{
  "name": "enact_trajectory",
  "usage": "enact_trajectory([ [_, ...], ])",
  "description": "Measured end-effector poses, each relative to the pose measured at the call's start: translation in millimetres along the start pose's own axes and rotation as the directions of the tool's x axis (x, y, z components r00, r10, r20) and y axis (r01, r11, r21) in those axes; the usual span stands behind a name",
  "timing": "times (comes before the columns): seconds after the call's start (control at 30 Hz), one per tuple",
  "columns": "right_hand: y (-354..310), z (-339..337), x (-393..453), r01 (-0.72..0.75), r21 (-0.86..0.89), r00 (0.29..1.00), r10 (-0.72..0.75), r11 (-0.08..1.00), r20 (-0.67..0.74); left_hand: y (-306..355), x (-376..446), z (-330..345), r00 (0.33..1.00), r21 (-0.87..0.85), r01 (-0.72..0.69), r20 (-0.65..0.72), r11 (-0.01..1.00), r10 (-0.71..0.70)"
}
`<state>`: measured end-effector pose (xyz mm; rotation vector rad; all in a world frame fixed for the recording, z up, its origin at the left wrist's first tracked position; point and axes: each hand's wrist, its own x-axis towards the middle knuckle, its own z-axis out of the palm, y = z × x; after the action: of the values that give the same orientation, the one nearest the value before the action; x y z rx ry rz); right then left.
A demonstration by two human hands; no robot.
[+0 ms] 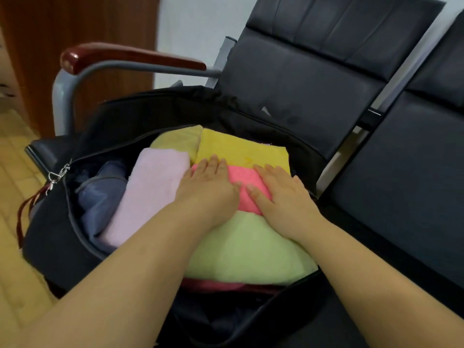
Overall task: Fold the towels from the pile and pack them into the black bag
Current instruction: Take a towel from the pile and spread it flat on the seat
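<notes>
The black bag lies unzipped on a chair seat, filled with folded towels. A bright pink towel sits on top in the middle. My left hand and my right hand both press flat on it, fingers straight. Behind it lies a yellow towel, with a pale yellow-green towel to its left. A pale pink towel lies along the left side and a light green towel at the front. Grey-blue fabric shows at the bag's left end.
The bag rests on a black padded chair with a grey metal frame and a dark red armrest. A second black seat adjoins on the right. Tan tiled floor lies to the left, a brown wooden door behind.
</notes>
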<state>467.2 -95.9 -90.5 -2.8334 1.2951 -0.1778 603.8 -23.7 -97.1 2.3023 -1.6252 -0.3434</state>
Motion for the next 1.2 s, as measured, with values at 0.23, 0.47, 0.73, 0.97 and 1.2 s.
enact_trajectory([
  [0.23, 6.4, -12.0, -23.7, -0.012, 0.132, 1.000, 0.010, 0.991, 0.017, 3.3, -12.8, -10.2, 0.998, 0.083, -0.035, -0.047, 0.996, 0.039],
  [0.47, 50.0, -14.4, -130.9, -0.140, 0.394, 0.963, 0.217, 0.908, -0.158, 90.2, -64.2, 4.9, 0.916, 0.160, -0.380, -0.069, 0.911, 0.394],
  [0.73, 139.4, -11.3, -294.8, -0.622, 0.080, 0.777, 0.601, 0.779, 0.188, 221.4, -134.2, 95.7, 0.681, 0.115, -0.728, 0.226, 0.675, 0.696],
  [0.97, 222.5, -17.3, -425.1, -0.882, 0.123, 0.458, 0.768, 0.454, 0.447, 308.3, -201.1, 174.4, 0.477, 0.019, -0.846, 0.474, 0.533, 0.740],
  [1.2, 270.3, -33.9, -492.3, -0.907, 0.157, 0.399, 0.916, 0.390, 0.030, 408.0, -224.2, 192.9, 0.382, -0.085, -0.886, 0.427, 0.456, 0.820],
])
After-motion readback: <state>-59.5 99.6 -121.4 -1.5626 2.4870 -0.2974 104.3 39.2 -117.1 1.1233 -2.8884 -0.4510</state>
